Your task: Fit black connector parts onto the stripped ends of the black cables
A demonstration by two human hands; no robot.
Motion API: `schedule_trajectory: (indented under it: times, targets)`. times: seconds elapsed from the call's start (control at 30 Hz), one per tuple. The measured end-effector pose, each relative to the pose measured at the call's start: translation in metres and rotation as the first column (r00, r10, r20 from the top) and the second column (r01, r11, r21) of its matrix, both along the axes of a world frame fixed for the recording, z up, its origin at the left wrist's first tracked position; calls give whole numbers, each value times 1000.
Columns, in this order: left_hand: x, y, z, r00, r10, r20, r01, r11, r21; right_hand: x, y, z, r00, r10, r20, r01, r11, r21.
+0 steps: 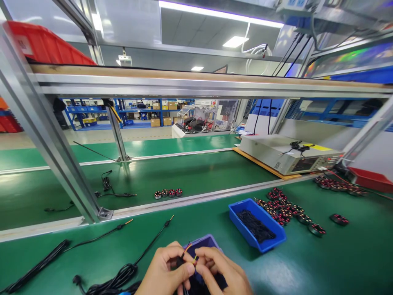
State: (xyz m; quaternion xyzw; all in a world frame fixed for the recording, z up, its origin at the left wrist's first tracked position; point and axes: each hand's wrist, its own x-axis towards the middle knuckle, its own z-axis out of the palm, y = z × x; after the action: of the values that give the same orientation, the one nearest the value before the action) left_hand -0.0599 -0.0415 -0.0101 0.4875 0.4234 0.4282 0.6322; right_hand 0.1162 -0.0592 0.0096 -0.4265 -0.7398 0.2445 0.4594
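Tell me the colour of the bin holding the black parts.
Blue bin, clearest in the head view.

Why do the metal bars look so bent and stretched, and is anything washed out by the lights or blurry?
In the head view, the wide lens bows the shelf beam and splays the posts. The ceiling light strip is blown out, and glare sheens the green belt. Both hands, left hand and right hand, look sharp; the far shelves are soft and small.

A smooth green tabletop [322,262] is showing a soft sheen under the lights. A glossy blue plastic bin [245,223] is sitting on it. Brushed metal frame posts [46,139] are gleaming dully, and black rubbery cables [123,274] are looking matt.
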Motion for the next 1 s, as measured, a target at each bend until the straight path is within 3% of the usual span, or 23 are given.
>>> schedule_trajectory:
  times: [0.13, 0.27, 0.47, 0.63, 0.7, 0.77, 0.83, 0.9, 1.0]
  targets:
    - [-2, 0, 7, 992, -81, 93, 86, 995, -57, 1, 3, -9, 994, 59, -90, -69, 990, -119]
    - [-5, 1, 9, 984, -134, 118, 144, 986, -84, 0, 3, -8, 995, 76, -70, -83, 991, -102]
    - [-3, 0, 8, 990, -111, 86, 118, 990, -78, -5, 2, -3, 999, 37, 5, -37, 999, 15]
    - [-1, -2, 10, 987, -81, 137, 94, 991, -97, -7, 2, -3, 994, 103, -27, -106, 985, -135]
    - [-2, -2, 9, 984, -80, 156, 97, 990, -103, -5, 2, -3, 993, 113, 17, -108, 977, -182]
    - [-1, -2, 7, 987, -62, 148, 78, 991, -106, -2, 3, -4, 980, 79, 184, -50, 986, -158]
    - [0, -2, 4, 993, -13, 115, 26, 994, -110, 1, 4, -10, 902, 4, 433, 28, 997, -66]
    - [1, -2, 4, 997, 6, 71, 2, 993, -115, 1, 6, -21, 765, -56, 641, 33, 998, 47]
    - [1, -3, 10, 1000, -21, 18, 23, 994, -107, -6, 7, -41, 627, -95, 773, -38, 988, 152]
